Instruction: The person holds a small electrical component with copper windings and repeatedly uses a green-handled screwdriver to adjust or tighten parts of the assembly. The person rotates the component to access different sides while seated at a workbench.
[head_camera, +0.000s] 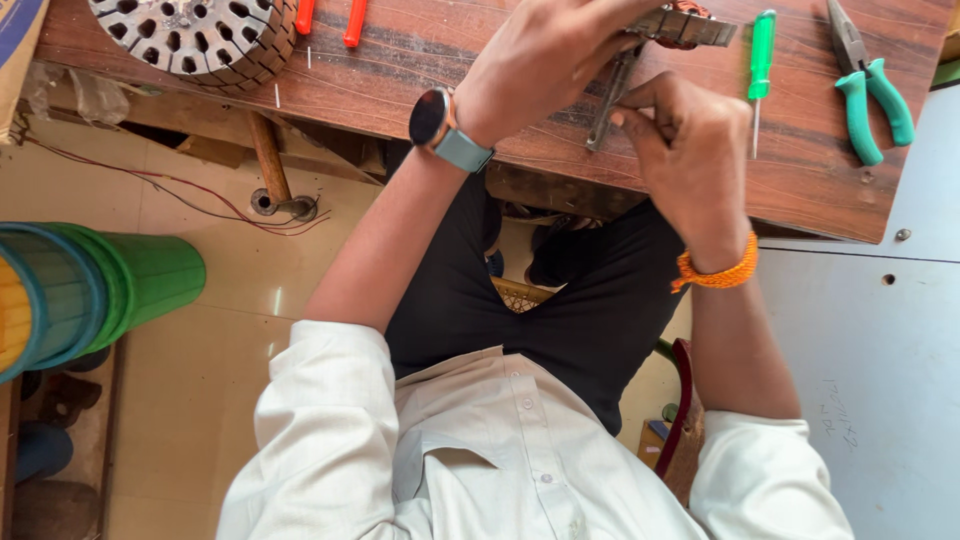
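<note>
Place: I sat in a small repair workshop.
Bench: my worn wooden bench (820, 190) carried hand tools.
Tools: green-handled pliers (868, 95) and a green screwdriver (762, 60) lay there.
Parts: a slotted round metal motor core (195, 35) rested nearby.
Floor: loose red wires (180, 190) trailed across tiles.

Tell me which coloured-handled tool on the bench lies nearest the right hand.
The green-handled screwdriver, just beside the right hand. The teal-handled pliers lie farther out, and the two red-handled tools sit beyond the left hand.

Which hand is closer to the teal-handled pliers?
Right. The right hand, gripping a flat metal tool, is just left of the pliers; the left hand, holding a metal part, is farther left.
</note>
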